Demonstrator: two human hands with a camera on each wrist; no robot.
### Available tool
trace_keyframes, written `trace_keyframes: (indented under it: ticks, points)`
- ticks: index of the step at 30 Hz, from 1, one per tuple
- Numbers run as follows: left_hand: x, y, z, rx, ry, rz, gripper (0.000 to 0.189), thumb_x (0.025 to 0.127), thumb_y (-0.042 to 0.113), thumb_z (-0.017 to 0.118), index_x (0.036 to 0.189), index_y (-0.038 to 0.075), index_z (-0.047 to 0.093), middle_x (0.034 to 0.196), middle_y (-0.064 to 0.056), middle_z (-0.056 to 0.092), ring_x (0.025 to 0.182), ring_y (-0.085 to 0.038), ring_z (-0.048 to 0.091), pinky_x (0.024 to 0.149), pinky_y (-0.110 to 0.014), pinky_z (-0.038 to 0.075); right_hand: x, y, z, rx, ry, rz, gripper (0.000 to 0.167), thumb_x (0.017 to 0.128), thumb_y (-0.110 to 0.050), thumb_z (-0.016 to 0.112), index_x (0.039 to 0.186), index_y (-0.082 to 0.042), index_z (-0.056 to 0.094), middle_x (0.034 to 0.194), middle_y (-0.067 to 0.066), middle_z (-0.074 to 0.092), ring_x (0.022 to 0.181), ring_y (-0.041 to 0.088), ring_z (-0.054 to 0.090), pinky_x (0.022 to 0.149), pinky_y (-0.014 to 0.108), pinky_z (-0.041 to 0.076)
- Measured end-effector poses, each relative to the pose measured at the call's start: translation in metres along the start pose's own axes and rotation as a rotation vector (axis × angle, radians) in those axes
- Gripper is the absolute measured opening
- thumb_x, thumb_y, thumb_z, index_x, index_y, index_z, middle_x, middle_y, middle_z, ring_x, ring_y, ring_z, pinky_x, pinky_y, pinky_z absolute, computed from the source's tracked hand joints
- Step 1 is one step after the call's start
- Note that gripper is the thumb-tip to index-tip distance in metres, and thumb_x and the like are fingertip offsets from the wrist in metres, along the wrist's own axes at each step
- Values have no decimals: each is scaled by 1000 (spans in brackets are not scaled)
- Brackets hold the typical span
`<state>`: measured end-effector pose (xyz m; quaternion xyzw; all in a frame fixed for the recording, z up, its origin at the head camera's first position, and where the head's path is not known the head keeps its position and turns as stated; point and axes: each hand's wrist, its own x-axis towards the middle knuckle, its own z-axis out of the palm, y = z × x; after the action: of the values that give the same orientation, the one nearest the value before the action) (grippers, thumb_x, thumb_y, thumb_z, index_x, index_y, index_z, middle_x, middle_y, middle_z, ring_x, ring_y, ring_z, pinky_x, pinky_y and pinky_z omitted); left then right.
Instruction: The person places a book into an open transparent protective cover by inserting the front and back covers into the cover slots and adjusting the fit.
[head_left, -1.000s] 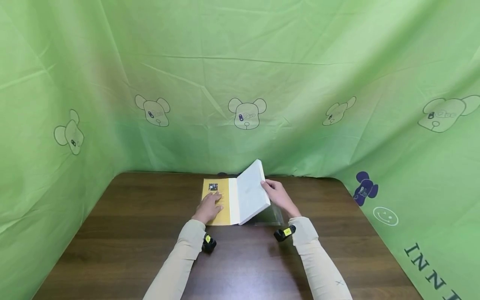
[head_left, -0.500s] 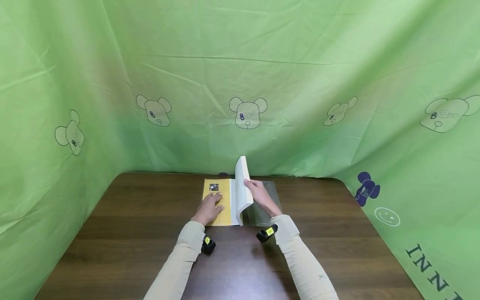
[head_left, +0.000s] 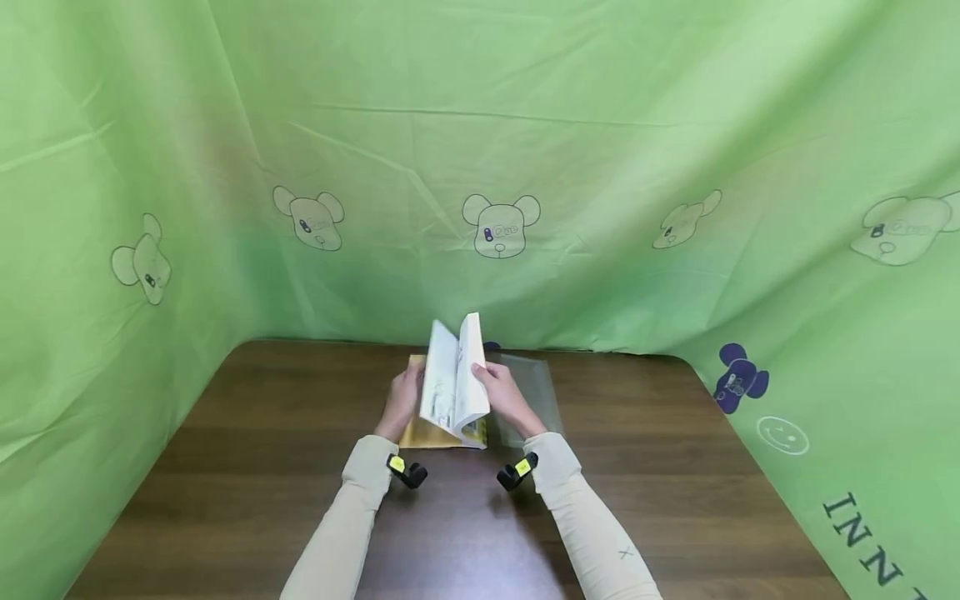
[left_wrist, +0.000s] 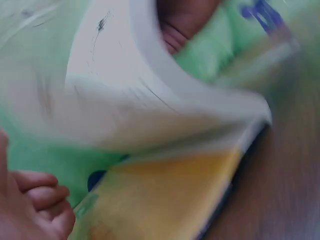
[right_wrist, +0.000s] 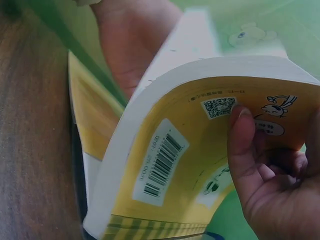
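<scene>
A thick paperback book (head_left: 441, 383) stands partly raised over the table, its white pages fanned apart. My right hand (head_left: 508, 396) grips the right-hand block of pages by its outer edge. In the right wrist view, the bent yellow back cover (right_wrist: 195, 150) shows a barcode (right_wrist: 162, 162) and a QR code beside my right fingers. Beside the left leaf is my left hand (head_left: 401, 402); its fingers are loosely curled, with a gap to the blurred pages (left_wrist: 105, 55) in the left wrist view. Under the pages lies a yellow flap (left_wrist: 175, 190) of the cover.
A clear plastic sleeve (head_left: 538, 387) lies flat right of the book. The brown wooden table (head_left: 300, 450) ends just behind it, against a green curtain (head_left: 390, 275) printed with bear heads.
My right hand has swung the page block leftward and up from the right. The left hand has lifted from the yellow flap to the left leaf, and the pages have spread apart.
</scene>
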<state>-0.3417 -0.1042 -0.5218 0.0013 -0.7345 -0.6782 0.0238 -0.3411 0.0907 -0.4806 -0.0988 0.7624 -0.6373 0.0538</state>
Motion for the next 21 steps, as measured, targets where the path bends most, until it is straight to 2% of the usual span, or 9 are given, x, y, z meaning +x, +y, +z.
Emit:
trace_keyframes:
  ticks: [2,4,7,14,19,21]
  points:
    - [5,1,-5,-235,-84,-59,80,109,55,15,152,-8,36,152,-32,43,140,-46,42,116,-53,38,2,1,2,0,9,3,42,110,-21,43,122,16,60,89,15,73,67,9,65,64,23,57]
    - [9,1,-10,-435,-164,-134,86,106,61,10,158,-7,21,158,-33,32,145,-46,34,119,-54,33,4,1,3,-1,13,3,42,110,-21,43,120,16,60,87,12,72,67,8,65,63,23,56]
    - [13,0,-15,-562,-211,-186,83,106,59,11,160,-4,8,162,-31,22,150,-45,26,121,-55,27,6,2,5,-14,22,-1,42,110,-21,42,118,16,61,85,11,71,67,8,64,64,24,56]
    - [12,-2,-15,-536,-191,-175,80,108,55,14,160,-6,7,163,-33,19,150,-45,24,122,-55,26,7,6,9,-20,41,-3,40,110,-19,39,121,13,62,89,16,71,69,9,65,66,24,57]
    - [12,-2,-15,-506,-226,-165,76,109,52,12,161,-3,7,163,-31,22,148,-45,28,119,-55,31,5,6,10,-26,31,-17,41,110,-18,39,120,14,61,90,20,70,69,9,65,68,26,58]
    - [12,-1,-15,-514,-238,-164,69,111,45,11,162,0,1,166,-28,15,150,-44,25,121,-55,28,5,6,10,-37,13,-20,42,111,-19,37,120,14,61,91,21,70,70,9,65,69,27,58]
